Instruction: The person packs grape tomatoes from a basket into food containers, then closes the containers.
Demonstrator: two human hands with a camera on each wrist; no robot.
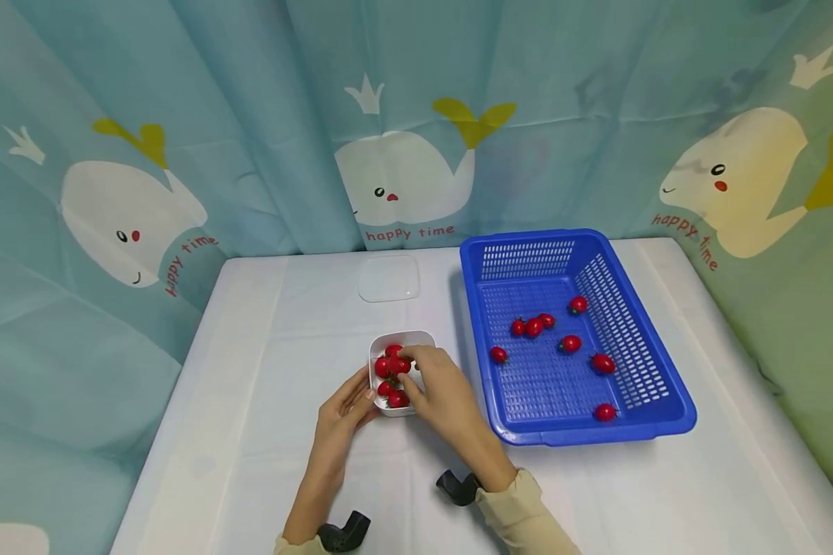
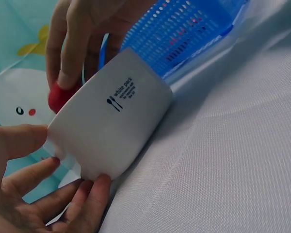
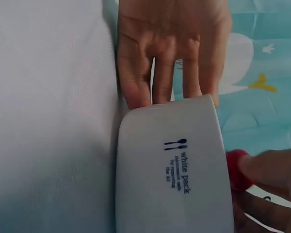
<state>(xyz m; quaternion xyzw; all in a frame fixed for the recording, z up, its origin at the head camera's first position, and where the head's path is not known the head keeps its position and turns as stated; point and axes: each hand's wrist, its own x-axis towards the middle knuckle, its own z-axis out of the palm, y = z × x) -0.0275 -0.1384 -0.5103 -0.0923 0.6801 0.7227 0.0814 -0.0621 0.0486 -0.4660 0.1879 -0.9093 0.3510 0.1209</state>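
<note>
A small white plastic container [image 1: 399, 412] with several red cherry tomatoes [image 1: 398, 399] in it stands on the table, printed "white pack" on its side. My left hand [image 1: 343, 416] holds it at its left side, thumb by the near corner and fingertips against the wall. Over the container, my right hand [image 1: 454, 393] pinches a cherry tomato [image 3: 236, 170] between thumb and fingers at rim height. To the right, a blue plastic basket [image 1: 486, 393] holds several more cherry tomatoes [image 1: 570, 344], spread over its floor.
A clear flat lid [image 1: 389, 289] lies on the white tablecloth [image 1: 264, 362] behind the container. The basket's raised wall is close to my right forearm. A whale-print curtain [image 1: 264, 139] hangs behind the table and along its sides.
</note>
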